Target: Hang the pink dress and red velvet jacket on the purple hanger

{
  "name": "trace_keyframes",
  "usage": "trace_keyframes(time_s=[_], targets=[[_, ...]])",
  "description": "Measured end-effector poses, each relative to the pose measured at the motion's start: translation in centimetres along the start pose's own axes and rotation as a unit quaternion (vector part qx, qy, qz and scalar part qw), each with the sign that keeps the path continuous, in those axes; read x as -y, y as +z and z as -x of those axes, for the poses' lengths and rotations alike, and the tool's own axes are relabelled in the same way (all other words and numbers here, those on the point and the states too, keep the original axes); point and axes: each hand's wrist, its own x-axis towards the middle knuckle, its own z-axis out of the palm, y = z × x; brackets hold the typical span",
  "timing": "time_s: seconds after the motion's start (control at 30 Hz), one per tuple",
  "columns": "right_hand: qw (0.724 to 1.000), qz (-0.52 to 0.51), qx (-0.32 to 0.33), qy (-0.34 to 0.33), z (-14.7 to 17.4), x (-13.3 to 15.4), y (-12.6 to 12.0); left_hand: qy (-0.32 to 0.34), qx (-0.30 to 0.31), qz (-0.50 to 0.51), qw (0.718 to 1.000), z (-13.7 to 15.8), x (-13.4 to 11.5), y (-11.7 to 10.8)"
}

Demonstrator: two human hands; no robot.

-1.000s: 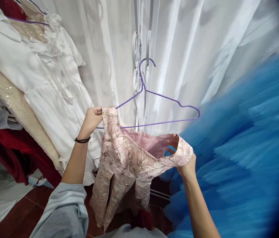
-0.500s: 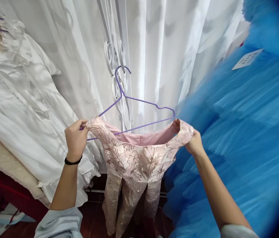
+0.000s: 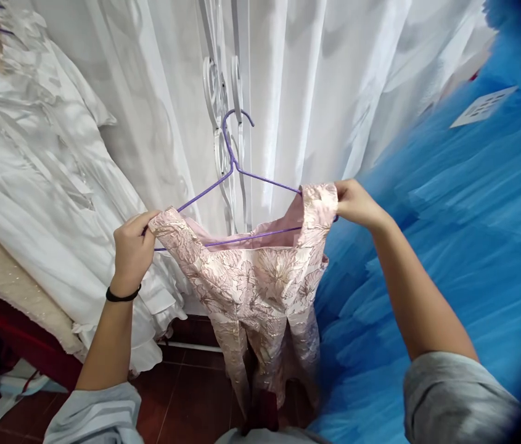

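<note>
A pink and gold floral dress (image 3: 264, 271) hangs in front of me on a purple wire hanger (image 3: 209, 186). The hanger's hook rests at a white scrolled metal stand (image 3: 217, 92). My left hand (image 3: 133, 250), with a black band at the wrist, is closed on the dress's left shoulder strap and the hanger's end there. My right hand (image 3: 357, 202) grips the right strap, which now lies over the hanger's right arm. Its fingertips are partly hidden behind the fabric. The pink lining shows inside the neckline.
White dresses (image 3: 33, 172) hang at the left, with cream and dark red fabric below. A large blue tulle gown (image 3: 440, 246) carrying a white tag (image 3: 482, 106) fills the right side. White curtains (image 3: 283, 74) hang behind; the floor (image 3: 186, 394) is dark red tile.
My right hand has moved up and inward, bringing the right strap over the hanger's right end. My left hand still holds the left strap. The view has shifted slightly.
</note>
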Motion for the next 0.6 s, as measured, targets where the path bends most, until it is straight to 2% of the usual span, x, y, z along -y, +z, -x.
trace_keyframes(time_s=[0.07,0.17,0.23,0.27,0.3,0.37,0.43,0.5,0.53,0.6], targets=[[0.994,0.092,0.045,0.023,-0.6,1.8,0.4,-0.015,0.029,0.014,0.999,0.1,0.5,-0.3],[0.957,0.254,0.111,0.082,-1.1,3.5,1.1,-0.041,0.145,0.029,0.988,-0.1,0.8,-0.9],[0.929,0.338,0.116,0.094,-1.0,3.9,1.3,-0.069,0.212,0.066,0.973,-0.6,0.7,-1.5],[0.925,0.355,0.107,0.081,-0.9,3.9,1.2,-0.086,0.234,0.098,0.963,-0.8,0.5,-1.8],[0.929,0.35,0.102,0.059,-0.7,3.8,0.9,-0.099,0.25,0.125,0.955,-1.1,0.3,-2.0],[0.953,0.271,0.132,0.003,-0.2,3.3,0.2,-0.113,0.26,0.133,0.95,-1.7,0.0,-2.0],[0.971,0.146,0.188,-0.03,0.3,2.6,-0.4,-0.118,0.236,0.091,0.96,-2.2,-0.2,-1.6],[0.978,0.049,0.203,-0.021,0.7,2.1,-0.5,-0.124,0.194,0.065,0.971,-2.6,-0.2,-0.9],[0.983,0.021,0.184,-0.009,0.7,1.9,-0.2,-0.128,0.176,0.072,0.973,-2.8,-0.1,-0.5],[0.995,0.004,0.101,0.004,0.6,1.7,0.7,-0.129,0.132,0.099,0.978,-3.0,-0.1,0.5]])
